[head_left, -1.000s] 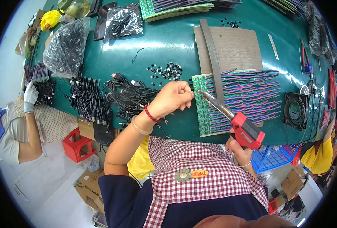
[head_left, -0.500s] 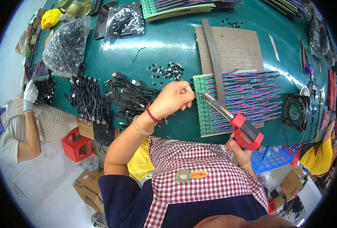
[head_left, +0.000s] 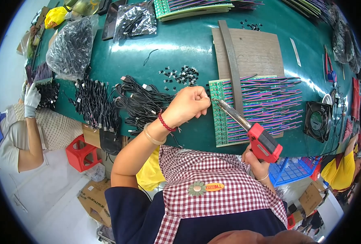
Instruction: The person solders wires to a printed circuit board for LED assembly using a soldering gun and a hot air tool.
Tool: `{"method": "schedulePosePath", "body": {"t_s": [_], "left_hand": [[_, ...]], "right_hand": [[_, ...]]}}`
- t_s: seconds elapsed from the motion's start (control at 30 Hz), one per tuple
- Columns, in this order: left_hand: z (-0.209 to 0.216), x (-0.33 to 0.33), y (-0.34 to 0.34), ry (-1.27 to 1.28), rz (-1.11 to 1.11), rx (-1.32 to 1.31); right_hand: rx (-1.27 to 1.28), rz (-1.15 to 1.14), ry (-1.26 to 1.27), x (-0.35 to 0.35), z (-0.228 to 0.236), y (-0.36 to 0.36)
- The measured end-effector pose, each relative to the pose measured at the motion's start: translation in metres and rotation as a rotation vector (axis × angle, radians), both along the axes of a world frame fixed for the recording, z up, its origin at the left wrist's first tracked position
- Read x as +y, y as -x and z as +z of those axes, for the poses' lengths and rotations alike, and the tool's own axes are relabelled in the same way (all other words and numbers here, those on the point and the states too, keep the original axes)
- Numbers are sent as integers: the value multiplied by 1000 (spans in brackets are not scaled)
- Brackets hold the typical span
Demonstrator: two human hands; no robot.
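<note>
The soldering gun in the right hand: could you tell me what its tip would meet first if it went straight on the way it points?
The soldering gun points up-left; its tip sits at the green board's left edge, so probably the left hand just beyond, though depth is unclear.

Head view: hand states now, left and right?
Left hand: closed in a fist at the green circuit board's left edge; whatever it pinches cannot be told.
Right hand: closed on the red soldering gun, tip at the board.

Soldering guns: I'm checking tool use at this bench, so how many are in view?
1. The red soldering gun is in the right hand, tip at the green circuit board. Others may be hidden.
</note>
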State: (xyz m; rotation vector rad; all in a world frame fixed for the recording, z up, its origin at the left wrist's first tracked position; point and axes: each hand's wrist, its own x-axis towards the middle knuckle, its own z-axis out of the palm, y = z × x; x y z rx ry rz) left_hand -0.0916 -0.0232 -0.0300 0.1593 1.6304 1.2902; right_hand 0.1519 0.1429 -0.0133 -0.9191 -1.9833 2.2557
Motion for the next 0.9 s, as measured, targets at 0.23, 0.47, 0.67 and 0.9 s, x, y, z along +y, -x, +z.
{"method": "schedulePosePath", "body": {"t_s": [0.23, 0.47, 0.67, 0.9], "left_hand": [[-2, -1, -1, -27, 11, -8], [-1, -1, -2, -31, 13, 0], [-2, -1, -2, -14, 5, -3], [0, -2, -2, 3, 2, 23]], "right_hand": [[18, 73, 6, 2, -3, -5], [40, 6, 8, -3, 16, 5], [30, -21, 32, -1, 15, 5], [131, 1, 121, 4, 14, 4]]}}
